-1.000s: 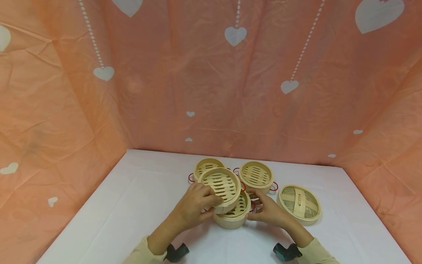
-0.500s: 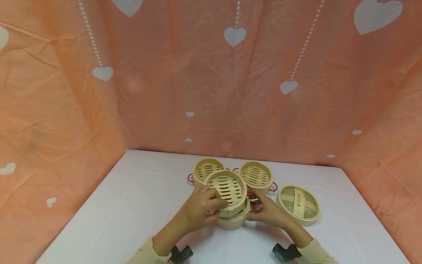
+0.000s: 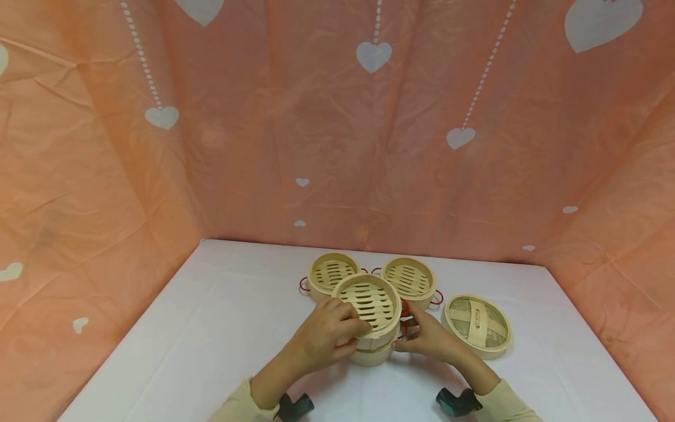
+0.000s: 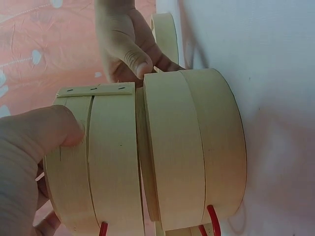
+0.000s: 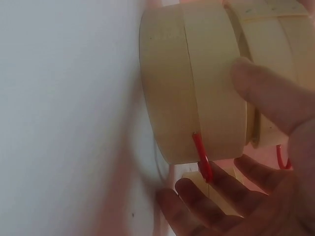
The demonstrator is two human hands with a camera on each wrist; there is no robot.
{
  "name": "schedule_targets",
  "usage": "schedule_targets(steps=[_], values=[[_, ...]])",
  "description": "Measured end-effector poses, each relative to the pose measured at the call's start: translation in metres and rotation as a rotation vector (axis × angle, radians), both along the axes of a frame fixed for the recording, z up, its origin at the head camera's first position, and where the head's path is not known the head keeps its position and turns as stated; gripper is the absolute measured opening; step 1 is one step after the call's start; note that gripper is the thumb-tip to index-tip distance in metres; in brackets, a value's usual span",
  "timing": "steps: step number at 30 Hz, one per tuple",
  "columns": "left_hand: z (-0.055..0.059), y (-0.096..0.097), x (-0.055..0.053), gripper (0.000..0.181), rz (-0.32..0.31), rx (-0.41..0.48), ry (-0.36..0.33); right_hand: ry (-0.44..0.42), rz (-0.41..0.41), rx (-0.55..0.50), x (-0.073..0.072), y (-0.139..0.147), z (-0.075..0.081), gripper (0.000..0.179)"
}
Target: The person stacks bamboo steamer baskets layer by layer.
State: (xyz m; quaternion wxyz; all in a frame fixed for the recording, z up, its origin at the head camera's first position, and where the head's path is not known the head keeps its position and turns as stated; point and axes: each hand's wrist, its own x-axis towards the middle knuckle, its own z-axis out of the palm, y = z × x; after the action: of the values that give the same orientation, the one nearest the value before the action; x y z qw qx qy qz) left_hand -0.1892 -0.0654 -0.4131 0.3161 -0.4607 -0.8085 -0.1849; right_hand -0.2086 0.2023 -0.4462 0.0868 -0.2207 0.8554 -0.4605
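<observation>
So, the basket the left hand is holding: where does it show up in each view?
Head: upper basket, lower middle, slightly right of centre, in the left hand.
Left wrist: upper basket, left of centre, running off the bottom edge.
Right wrist: upper basket, top right, partly behind the right hand.
Shared landmark: lower basket, under it in head, right of it in left wrist, left of it in right wrist.

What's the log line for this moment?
left hand: grips upper steamer; right hand: touches lower steamer; upper steamer: over lower steamer, not flush; lid: apart, right
</observation>
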Motion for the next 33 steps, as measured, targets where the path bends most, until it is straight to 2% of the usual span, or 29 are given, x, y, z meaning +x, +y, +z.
schedule_targets(steps=[10,20,27,33], values=[[-0.0002,0.0000,0.0018,0.034,0.011,-0.013,-0.044,0.001,-0.031,-0.008,-0.0022,-0.0004,-0.0004,0.089],[-0.0038,0.0014,0.0016,0.034,0.002,-0.011,-0.032,-0.026,-0.037,-0.033,-0.0029,0.0004,-0.0004,0.088],[-0.0036,0.0028,0.0027,0.033,-0.004,-0.008,-0.015,-0.014,-0.045,-0.043,-0.0024,0.0025,-0.0005,0.087],[-0.0039,0.0042,0.0027,0.033,-0.001,-0.015,-0.034,-0.034,-0.039,-0.077,-0.0026,0.0048,-0.0009,0.084]])
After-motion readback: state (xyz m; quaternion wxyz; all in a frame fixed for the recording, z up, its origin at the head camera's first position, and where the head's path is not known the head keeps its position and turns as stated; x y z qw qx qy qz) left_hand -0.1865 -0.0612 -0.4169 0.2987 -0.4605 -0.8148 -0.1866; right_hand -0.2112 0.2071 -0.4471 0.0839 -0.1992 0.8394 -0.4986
